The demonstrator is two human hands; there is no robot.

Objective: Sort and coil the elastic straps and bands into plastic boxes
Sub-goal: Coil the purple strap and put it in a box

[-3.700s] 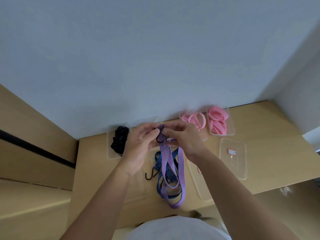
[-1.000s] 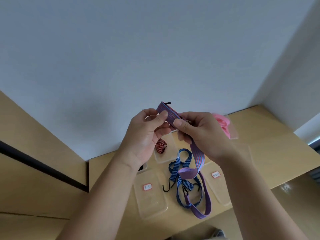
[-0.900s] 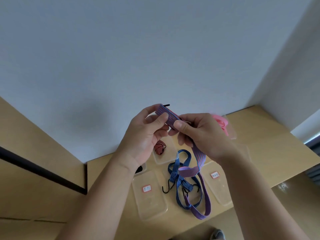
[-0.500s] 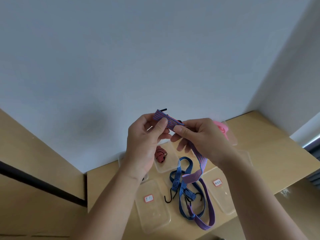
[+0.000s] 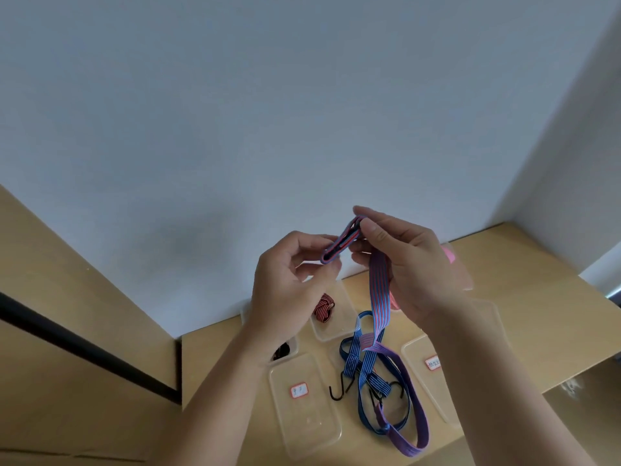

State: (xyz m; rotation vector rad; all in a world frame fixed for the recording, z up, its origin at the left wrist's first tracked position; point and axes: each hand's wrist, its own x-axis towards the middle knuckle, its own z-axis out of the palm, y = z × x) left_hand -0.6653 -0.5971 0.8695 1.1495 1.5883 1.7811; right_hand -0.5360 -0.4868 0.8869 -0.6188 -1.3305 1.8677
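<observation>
both hands are raised well above the blue hooked strap (image 5: 349,364) that lies on the wooden table (image 5: 537,297), and both are clamped on one thing: the purple striped strap (image 5: 378,290). the left hand (image 5: 289,287) pinches the lower end of a short flat fold in it. the right hand (image 5: 413,267) pinches the upper end between thumb and forefinger, so the hands are close together with only the fold between them. the fold's long axis is tilted, rising from the left fingers to the right thumb. the slack leaves the fold on the right-hand side, drops past the right palm, crosses over the blue hooked strap and ends in a loose loop on the table, nearer the person than that strap. so the right hand is the one nearer the free length. in my judgement the next wrap should be fed by it round the fold while the left holds the core. beyond the blue hooked strap a clear box (image 5: 336,327) holds a red coiled strap (image 5: 324,304), and left of the blue hooked strap lies a labelled clear box (image 5: 302,428)
</observation>
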